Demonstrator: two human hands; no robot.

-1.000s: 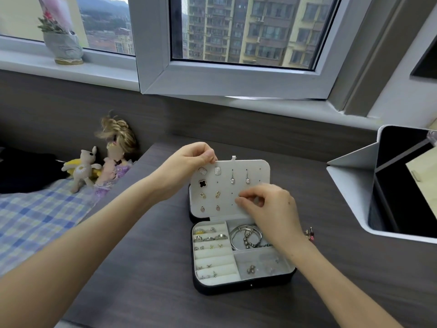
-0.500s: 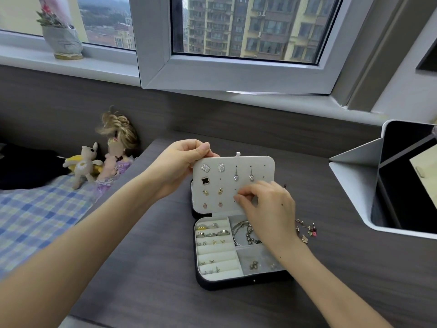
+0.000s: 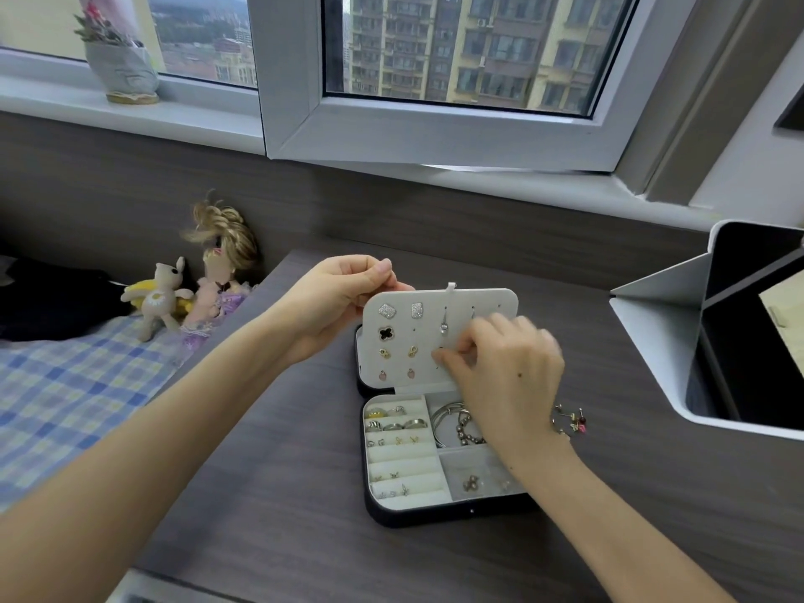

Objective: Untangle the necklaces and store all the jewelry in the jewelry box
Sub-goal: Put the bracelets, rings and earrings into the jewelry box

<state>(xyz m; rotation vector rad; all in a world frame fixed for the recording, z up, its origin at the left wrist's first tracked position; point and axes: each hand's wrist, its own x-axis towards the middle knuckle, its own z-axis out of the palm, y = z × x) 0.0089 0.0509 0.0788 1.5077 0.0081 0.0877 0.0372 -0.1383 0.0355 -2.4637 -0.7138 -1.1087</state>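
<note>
A black jewelry box (image 3: 435, 513) lies open on the dark wooden table (image 3: 609, 493). Its white earring panel (image 3: 487, 302) stands upright and carries several earrings. My left hand (image 3: 335, 298) pinches the panel's top left corner. My right hand (image 3: 500, 367) has curled fingertips pressed against the panel's middle, pinching something small and dark that I cannot make out. The tray below holds rings (image 3: 396, 424) in rolls, bangles (image 3: 448, 422) and small studs (image 3: 470, 483). A few loose earrings (image 3: 570, 422) lie on the table right of the box.
A white and black open organiser (image 3: 652, 341) stands at the right. Two dolls (image 3: 182, 289) and a checked cloth (image 3: 65, 385) lie at the left. A wrapped plant (image 3: 119, 67) sits on the window sill, under an open window (image 3: 435, 137).
My right hand has shifted up a little along the earring panel. My left hand keeps its hold on the panel's corner. The view has dropped slightly toward the box.
</note>
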